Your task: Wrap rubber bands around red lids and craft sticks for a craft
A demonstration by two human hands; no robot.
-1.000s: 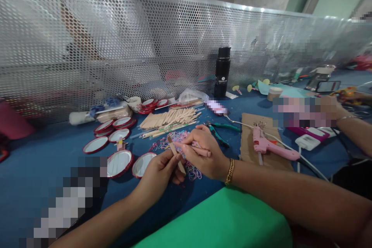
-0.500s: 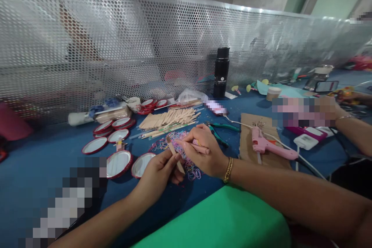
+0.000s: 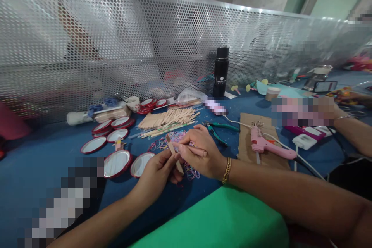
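Note:
My left hand (image 3: 158, 168) pinches a flat wooden craft stick (image 3: 176, 159), tilted with its brown-tinted end up and away from me. Close against that stick is my right hand (image 3: 200, 149), a gold bracelet at its wrist. Its fingers are curled together; what they hold, if anything, is hidden. A pile of thin pastel rubber bands (image 3: 190, 172) lies under both hands. Two round red-rimmed lids (image 3: 116, 164) with pale insides are left of my left hand. Beyond the hands are many loose craft sticks (image 3: 171, 118).
Teal-handled pliers (image 3: 222, 127) lie past my right hand. Right of them, a pink glue gun (image 3: 266, 143) rests on cardboard (image 3: 242, 135). A black bottle (image 3: 221, 71) stands before the perforated metal panel (image 3: 122, 38). Another person's arm (image 3: 353, 128) reaches in at the right.
My right fingers have shifted slightly closer to the craft stick. My left hand keeps its hold, and the view has moved very little.

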